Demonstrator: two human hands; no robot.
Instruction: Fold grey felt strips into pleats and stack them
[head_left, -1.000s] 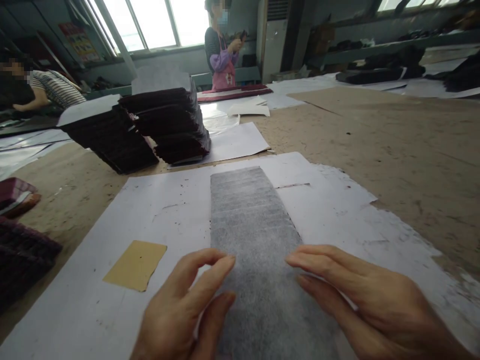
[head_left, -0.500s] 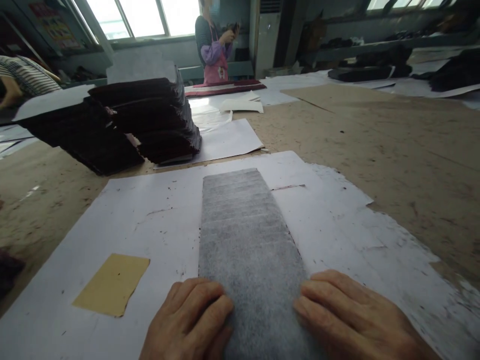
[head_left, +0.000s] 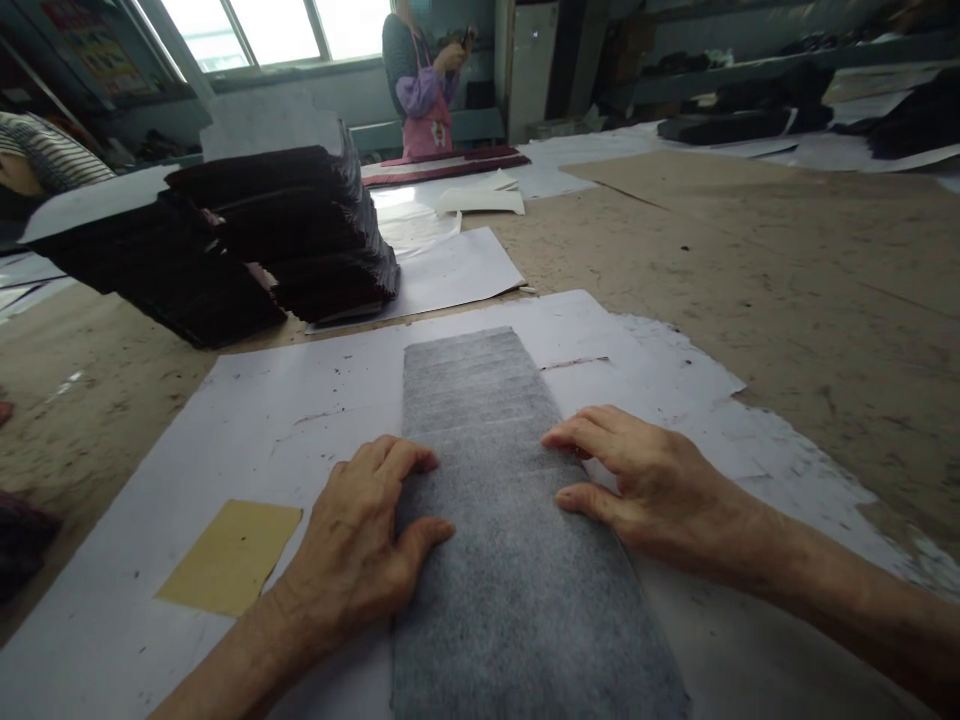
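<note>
A long grey strip of fabric-like sheet (head_left: 517, 600) lies flat on a big white sheet of paper (head_left: 330, 390), running away from me. My left hand (head_left: 375, 530) rests at its left edge, thumb and fingers apart, tips on the grey surface. Across from it, my right hand (head_left: 622, 475) touches the right edge, its thumb and index finger also spread. Neither hand grips anything. A small yellow piece of paper or card (head_left: 232, 557) lies on the white paper left of my left hand.
Two tall stacks of dark cut pieces (head_left: 300, 230) stand at the back left, topped with pale sheets. Beyond are maroon strips (head_left: 450, 165) and dark bundles (head_left: 742, 120). A person in a pink apron (head_left: 427, 130) stands behind the table; another in stripes (head_left: 52, 150) is at far left.
Both hands have moved forward along the grey strip, and their thumbs have come apart from the fingers. The strip and the yellow piece lie nearly where they were.
</note>
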